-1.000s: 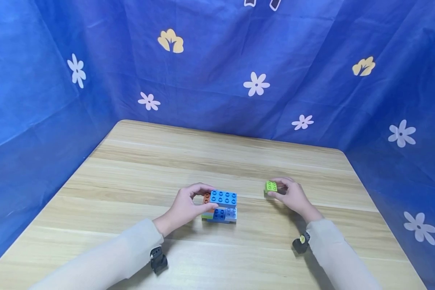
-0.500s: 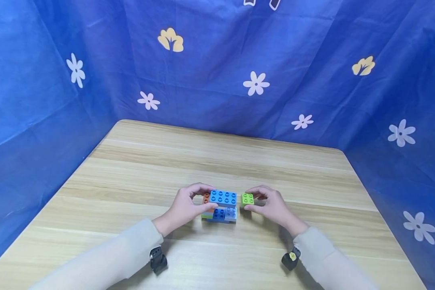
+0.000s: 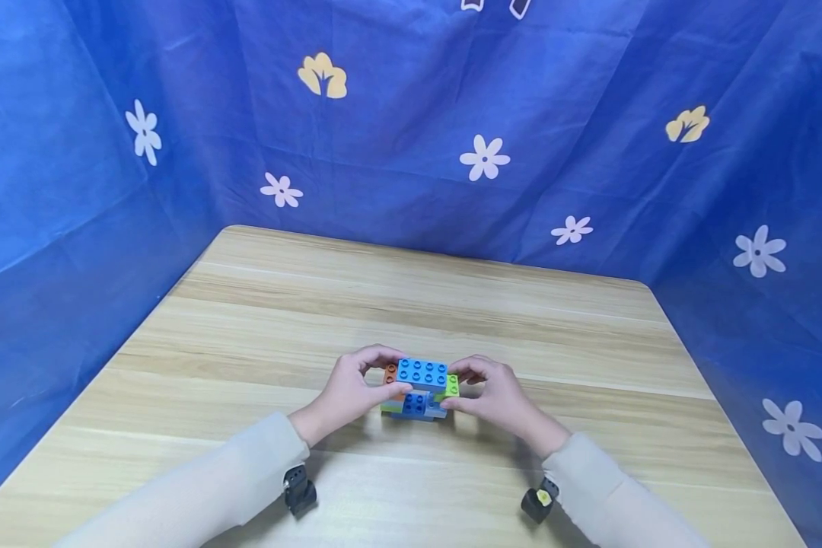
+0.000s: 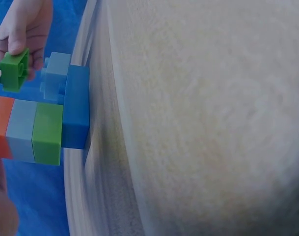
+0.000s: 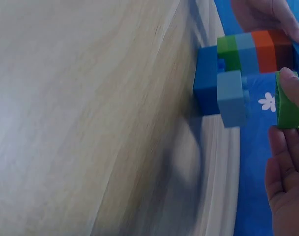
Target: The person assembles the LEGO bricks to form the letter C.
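My left hand (image 3: 352,387) grips the left end of a built stack of toy building bricks, by its orange brick (image 3: 390,374). In the left wrist view, a blue base brick (image 4: 76,110) carries a column of green (image 4: 47,132), light blue (image 4: 21,130) and orange bricks. A blue eight-stud brick (image 3: 422,373) juts out at the top. On the base's other end sits a light blue brick (image 5: 231,98). My right hand (image 3: 496,397) pinches a small green brick (image 5: 288,105) between thumb and fingers, above that light blue brick, with a gap between them.
The stack stands on a wood-grain table (image 3: 301,304). Blue cloth (image 3: 397,114) with flowers hangs around its back and sides. Each wrist wears a small black camera, the left camera (image 3: 299,491) and the right camera (image 3: 540,500).
My right hand has carried the green brick leftward from the open table to the stack's right end, beside the top blue brick. My left hand has stayed on the stack.
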Demonstrator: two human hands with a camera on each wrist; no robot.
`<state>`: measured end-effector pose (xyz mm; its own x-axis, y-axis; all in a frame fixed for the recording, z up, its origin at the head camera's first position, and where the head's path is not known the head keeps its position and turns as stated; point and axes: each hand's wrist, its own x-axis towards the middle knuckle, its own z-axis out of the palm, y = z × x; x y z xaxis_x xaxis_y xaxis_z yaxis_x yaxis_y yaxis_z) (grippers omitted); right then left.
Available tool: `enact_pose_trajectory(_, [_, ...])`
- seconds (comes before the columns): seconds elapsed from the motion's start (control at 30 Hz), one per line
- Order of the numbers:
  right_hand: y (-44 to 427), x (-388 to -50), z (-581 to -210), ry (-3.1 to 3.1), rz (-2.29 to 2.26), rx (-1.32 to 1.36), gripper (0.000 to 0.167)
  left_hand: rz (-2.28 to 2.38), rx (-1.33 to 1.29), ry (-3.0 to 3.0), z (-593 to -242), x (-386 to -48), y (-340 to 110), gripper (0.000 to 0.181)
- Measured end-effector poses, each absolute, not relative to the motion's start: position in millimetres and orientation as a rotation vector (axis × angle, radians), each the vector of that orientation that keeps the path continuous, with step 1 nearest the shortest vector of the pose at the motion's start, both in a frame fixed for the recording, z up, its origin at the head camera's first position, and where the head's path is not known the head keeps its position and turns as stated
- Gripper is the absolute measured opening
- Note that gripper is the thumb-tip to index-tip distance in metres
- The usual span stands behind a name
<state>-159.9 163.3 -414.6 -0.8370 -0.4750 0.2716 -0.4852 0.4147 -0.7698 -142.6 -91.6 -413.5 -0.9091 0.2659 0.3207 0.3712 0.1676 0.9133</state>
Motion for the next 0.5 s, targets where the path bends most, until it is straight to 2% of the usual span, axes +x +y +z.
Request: enact_pose_trajectory(0.5, [155.2, -154.6, -406.1, -2.621, 1.372, 0.880, 0.041, -1.850, -0.671, -2.342, -405.5, -142.2, -91.4, 0.034])
